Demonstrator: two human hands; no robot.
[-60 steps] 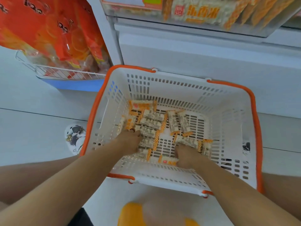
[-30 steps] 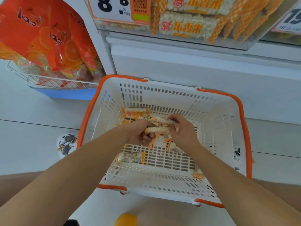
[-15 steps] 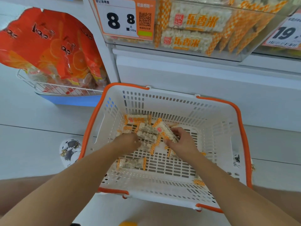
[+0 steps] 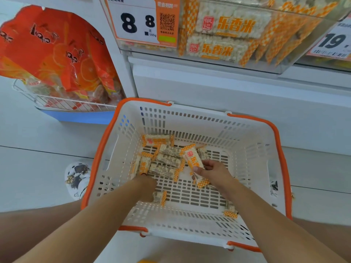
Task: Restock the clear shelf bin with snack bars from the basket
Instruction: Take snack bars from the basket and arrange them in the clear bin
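White plastic, orange-rimmed, the basket (image 4: pixel 252 141) fills the lower centre; the clear bin (image 4: pixel 284 59) runs across the top right, already holding packs. A second ago both hands pinched bars mid-basket; now the loose bars (image 4: pixel 167 160) sit gathered in a cluster left of centre, so a handful looks nearly ready to lift. Right hand (image 4: pixel 214 173) grips one bar (image 4: pixel 194 160), cream with checked orange ends. Left hand (image 4: pixel 146 183) curls on the cluster's near edge; its grip cannot be told.

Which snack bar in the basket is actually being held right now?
The label-up bar pinched in the right hand, lifted at an angle; the others lie loose on the basket floor.
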